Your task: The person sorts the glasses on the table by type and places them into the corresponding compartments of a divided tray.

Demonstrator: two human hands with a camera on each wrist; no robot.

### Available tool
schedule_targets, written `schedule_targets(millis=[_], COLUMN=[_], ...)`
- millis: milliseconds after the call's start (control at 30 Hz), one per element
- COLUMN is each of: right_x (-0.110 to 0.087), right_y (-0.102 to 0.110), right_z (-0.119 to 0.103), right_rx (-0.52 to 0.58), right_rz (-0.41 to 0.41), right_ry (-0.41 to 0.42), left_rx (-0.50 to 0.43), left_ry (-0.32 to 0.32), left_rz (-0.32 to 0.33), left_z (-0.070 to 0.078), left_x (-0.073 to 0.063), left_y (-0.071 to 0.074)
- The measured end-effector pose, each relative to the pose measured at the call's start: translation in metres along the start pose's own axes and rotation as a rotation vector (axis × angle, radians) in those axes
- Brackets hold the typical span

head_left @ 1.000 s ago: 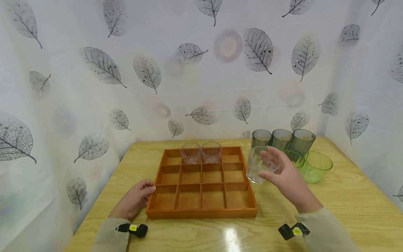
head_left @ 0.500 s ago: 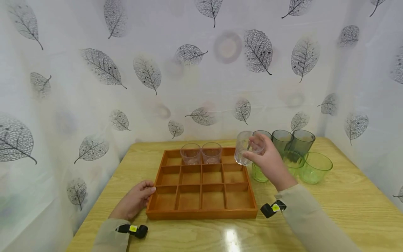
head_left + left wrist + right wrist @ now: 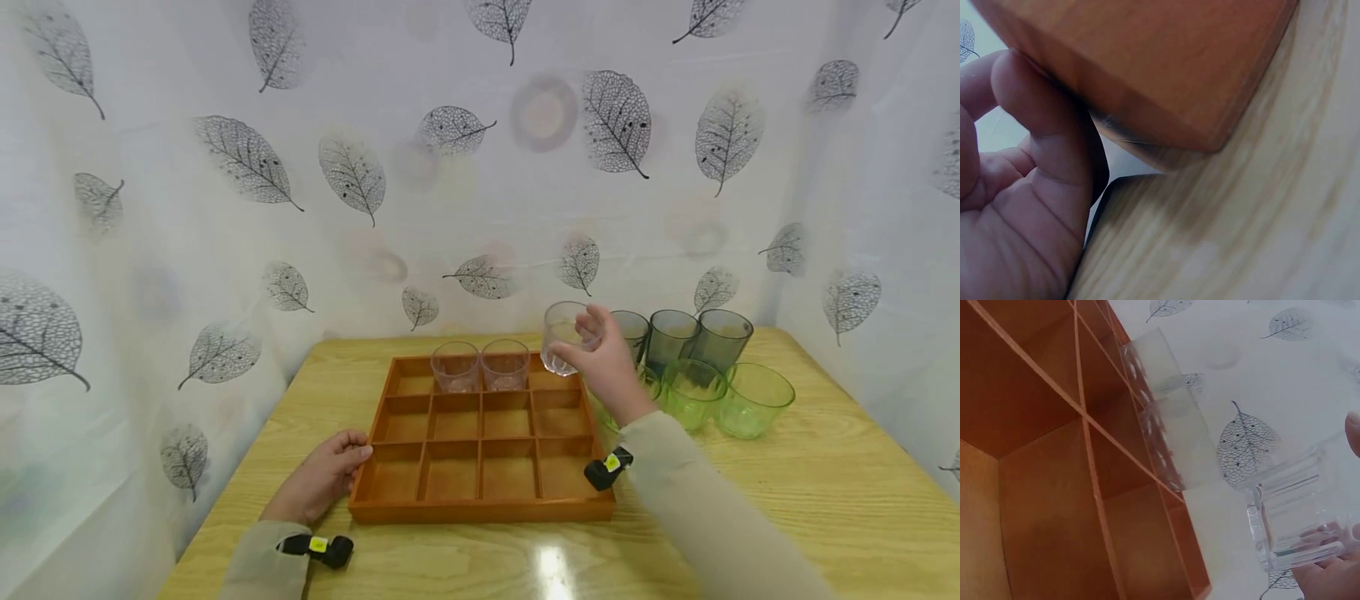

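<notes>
Pinched clear glass (image 3: 559, 330) in right grip (image 3: 606, 365), tilted over back-right square of wooden tray (image 3: 480, 510); held tray's left edge in left grip (image 3: 321, 477). Saw green glasses (image 3: 693, 402), smoky tumblers (image 3: 724, 343) on wood-grained table (image 3: 825, 475).

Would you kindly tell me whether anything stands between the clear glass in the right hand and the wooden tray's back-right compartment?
Nothing visible does: the right hand holds the clear glass up, apparently above the back-right compartment. The nearest standing clear glass is just left of that compartment, beside the path rather than across it.
</notes>
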State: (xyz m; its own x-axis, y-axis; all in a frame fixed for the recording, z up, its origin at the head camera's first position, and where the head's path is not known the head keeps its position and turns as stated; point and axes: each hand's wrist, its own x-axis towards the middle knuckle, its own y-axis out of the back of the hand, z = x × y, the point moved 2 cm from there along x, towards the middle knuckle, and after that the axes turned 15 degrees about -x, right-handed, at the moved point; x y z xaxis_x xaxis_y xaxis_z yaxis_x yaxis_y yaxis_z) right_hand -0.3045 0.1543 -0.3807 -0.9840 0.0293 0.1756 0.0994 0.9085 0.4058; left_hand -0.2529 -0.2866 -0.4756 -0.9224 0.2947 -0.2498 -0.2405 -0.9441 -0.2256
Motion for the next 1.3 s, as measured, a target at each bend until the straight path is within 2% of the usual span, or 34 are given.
schedule_targets(millis=[400, 967, 1300], right_x=[0.016, 0.015, 0.017], right_y=[-0.026, -0.044, -0.044], right_z=[0.015, 0.046, 0.049], right_rx=[0.084, -0.089, -0.132], right_rz=[0.078, 0.015, 0.008], right_ry=[-0.078, -0.121, -0.125], left_rx=[-0.005, -0.015, 0.001], left_ry=[-0.004, 0.003, -0.001], left_rz=[-0.003, -0.010, -0.011], left_z=[0.001, -0.001, 0.001], left_x=[0.001, 0.002, 0.001], left_y=[0.000, 0.001, -0.001])
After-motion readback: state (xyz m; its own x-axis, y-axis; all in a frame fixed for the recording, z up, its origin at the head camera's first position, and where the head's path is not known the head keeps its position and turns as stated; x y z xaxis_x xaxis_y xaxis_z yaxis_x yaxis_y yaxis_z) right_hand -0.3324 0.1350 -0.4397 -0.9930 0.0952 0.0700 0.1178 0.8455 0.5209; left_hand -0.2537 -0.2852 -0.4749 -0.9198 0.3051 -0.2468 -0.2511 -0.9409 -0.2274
